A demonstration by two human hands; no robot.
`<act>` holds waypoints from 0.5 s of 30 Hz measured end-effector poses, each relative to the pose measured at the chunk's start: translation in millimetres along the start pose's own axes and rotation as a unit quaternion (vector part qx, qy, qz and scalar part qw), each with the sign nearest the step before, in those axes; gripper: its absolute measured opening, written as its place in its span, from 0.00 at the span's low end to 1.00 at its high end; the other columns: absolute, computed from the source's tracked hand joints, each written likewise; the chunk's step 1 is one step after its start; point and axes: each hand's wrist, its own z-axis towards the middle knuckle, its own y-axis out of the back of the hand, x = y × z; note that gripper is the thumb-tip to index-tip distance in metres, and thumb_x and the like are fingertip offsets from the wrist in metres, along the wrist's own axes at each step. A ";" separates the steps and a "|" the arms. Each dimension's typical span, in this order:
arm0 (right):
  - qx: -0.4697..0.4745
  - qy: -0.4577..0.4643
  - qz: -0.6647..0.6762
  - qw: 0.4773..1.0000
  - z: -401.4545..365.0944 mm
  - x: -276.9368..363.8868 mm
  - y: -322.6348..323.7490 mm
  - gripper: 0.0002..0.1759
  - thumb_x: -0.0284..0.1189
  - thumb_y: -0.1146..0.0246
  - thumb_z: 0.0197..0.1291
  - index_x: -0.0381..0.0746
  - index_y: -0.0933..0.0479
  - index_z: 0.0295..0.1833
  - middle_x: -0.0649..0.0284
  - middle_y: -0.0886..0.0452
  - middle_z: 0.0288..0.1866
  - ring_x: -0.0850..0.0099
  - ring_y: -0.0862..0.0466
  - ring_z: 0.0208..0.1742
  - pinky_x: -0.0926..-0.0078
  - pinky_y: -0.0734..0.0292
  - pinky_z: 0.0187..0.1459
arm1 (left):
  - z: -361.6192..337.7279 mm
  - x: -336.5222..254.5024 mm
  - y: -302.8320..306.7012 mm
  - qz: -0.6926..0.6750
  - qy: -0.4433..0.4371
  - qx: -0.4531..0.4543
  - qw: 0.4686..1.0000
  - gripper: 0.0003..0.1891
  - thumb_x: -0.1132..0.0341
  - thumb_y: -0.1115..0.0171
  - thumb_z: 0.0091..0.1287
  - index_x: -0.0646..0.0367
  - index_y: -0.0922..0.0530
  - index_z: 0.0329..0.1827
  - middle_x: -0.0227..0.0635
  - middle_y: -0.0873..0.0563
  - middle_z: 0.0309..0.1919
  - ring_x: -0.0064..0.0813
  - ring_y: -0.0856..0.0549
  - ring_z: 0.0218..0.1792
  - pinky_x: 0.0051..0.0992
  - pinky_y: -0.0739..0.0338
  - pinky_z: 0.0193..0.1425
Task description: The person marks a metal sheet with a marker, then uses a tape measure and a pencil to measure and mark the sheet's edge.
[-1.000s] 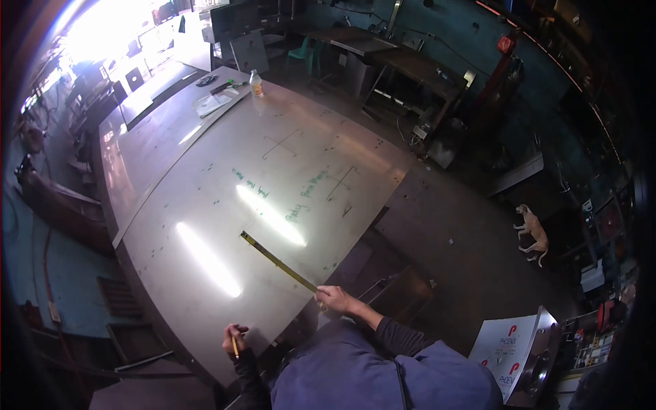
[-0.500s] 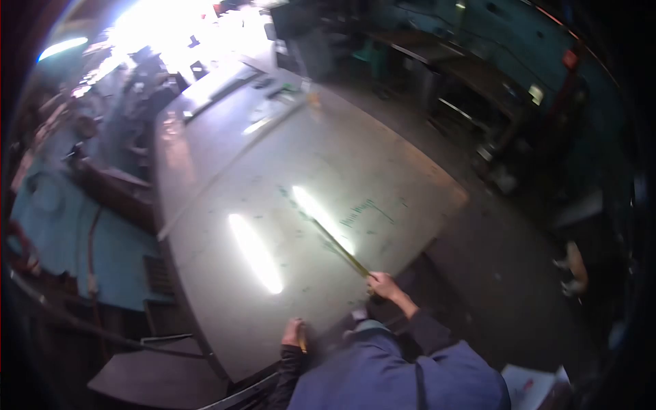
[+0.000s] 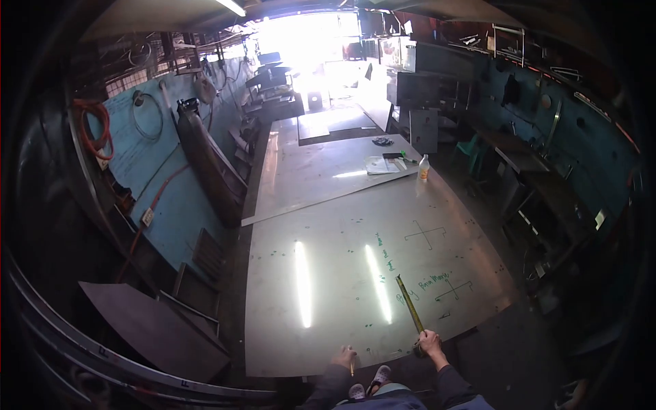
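Observation:
My right hand [image 3: 429,342], at the near edge of the large metal sheet [image 3: 328,263], is closed around a tape measure. The tape measure's yellow blade [image 3: 410,304] runs out over the sheet, its tip beside green handwriting. The case is mostly hidden by my fingers. At the same near edge, my left hand [image 3: 344,356] is closed on a thin yellow stick, seemingly a pencil [image 3: 352,367], pointing down. Green handwriting [image 3: 434,280] and cross-shaped line sketches [image 3: 425,236] mark the sheet to the right.
Farther up lie a long metal strip [image 3: 328,198], papers [image 3: 380,165] and a bottle [image 3: 424,167]. A gas cylinder [image 3: 205,160] leans along the left wall. A dark plate [image 3: 154,328] stands at the lower left. A workbench [image 3: 506,154] lines the right side.
My view has levelled and swung, bringing more of the workshop into sight. Both hands keep their holds, and the tape blade is still extended over the sheet.

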 end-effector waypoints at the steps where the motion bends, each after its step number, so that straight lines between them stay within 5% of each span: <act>1: -0.009 0.003 -0.003 1.000 0.3 1.3 0.5 0.18 0.42 0.48 0.60 0.41 0.18 0.37 0.46 0.17 0.39 0.43 0.18 0.45 0.49 0.23 0.47 | -0.2 0.6 -0.2 0.023 -0.001 0.007 1.000 0.08 0.65 0.39 0.64 0.51 0.23 0.45 0.41 0.21 0.60 0.50 0.24 0.61 0.41 0.23 0.56; 6: -0.004 0.004 -0.008 1.000 -1.1 1.5 -0.9 0.19 0.42 0.49 0.61 0.40 0.19 0.39 0.43 0.17 0.41 0.40 0.19 0.47 0.46 0.24 0.50 | 1.6 -9.7 13.1 0.032 -0.008 -0.008 0.999 0.11 0.64 0.36 0.60 0.50 0.23 0.44 0.42 0.21 0.59 0.52 0.21 0.58 0.43 0.22 0.54; 8: -0.008 0.008 -0.007 1.000 -0.5 2.5 -2.3 0.19 0.42 0.49 0.61 0.40 0.18 0.40 0.43 0.17 0.41 0.40 0.19 0.47 0.46 0.24 0.50 | 5.3 -19.6 27.1 -0.043 0.081 0.070 0.993 0.10 0.65 0.38 0.61 0.53 0.23 0.45 0.44 0.22 0.62 0.52 0.28 0.66 0.52 0.29 0.62; 15: -0.015 0.018 -0.004 1.000 0.0 0.2 -2.9 0.19 0.41 0.48 0.60 0.40 0.18 0.40 0.43 0.17 0.42 0.40 0.19 0.46 0.45 0.24 0.50 | 14.9 -31.1 37.7 -0.025 0.114 0.087 0.989 0.13 0.63 0.38 0.60 0.55 0.23 0.47 0.48 0.22 0.61 0.53 0.23 0.61 0.47 0.25 0.60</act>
